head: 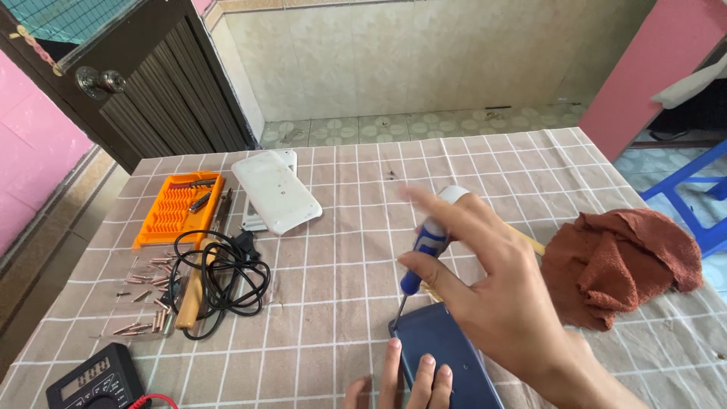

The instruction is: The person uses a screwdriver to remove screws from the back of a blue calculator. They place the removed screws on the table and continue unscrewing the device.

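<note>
Blue plastic is what we have under both hands: our right hand (492,280) is curled around a blue-and-white screwdriver (425,246), thumb and fingers closed on its handle with the index finger stretched loose and blurred, and the thin shaft comes down onto the top left corner of a dark blue device (447,356) lying on the checked cloth of the bench (341,250). Our left hand (405,382) lies mostly flat, fingers pressed on the near part of that device and gripping nothing.

We judge the main risk to be the tip slipping. The shaft stands at a slant and meets the case right at its corner, so a hard push could skate the tip off onto the cloth or towards our left fingertips, which sit just below it. The cloth may also let the case slide, since only fingertips pin it.

Any small screw that comes free could roll away unseen on the patterned cloth; the scattered copper-coloured bits (148,291) and the orange bit tray (178,208) are well off to the left. The black cable coil (223,276), white casing (276,191) and rust-red rag (621,261) lie apart from the work, and the meter (91,382) sits at the near left edge.
</note>
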